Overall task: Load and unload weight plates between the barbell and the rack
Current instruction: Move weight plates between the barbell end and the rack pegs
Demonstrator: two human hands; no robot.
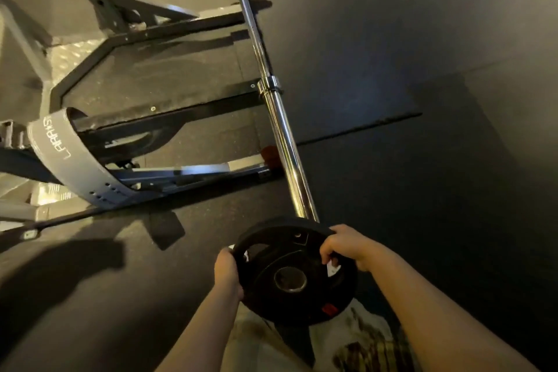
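Observation:
A black round weight plate (294, 273) with grip cut-outs and a centre hole is held in front of me, low in the view. My left hand (228, 273) grips its left rim. My right hand (347, 246) curls through a cut-out at its upper right edge. A chrome barbell (279, 121) runs from the top of the view down to the plate. Its bare sleeve end is hidden just behind the plate's top edge. The plate's hole sits off the sleeve, nearer to me.
The squat rack frame (99, 6) with its black base beams (169, 118) stands at the left. A grey lifting belt (65, 160) hangs on a rack arm. Dark rubber floor (422, 100) spreads to the right. My patterned shorts show at the bottom.

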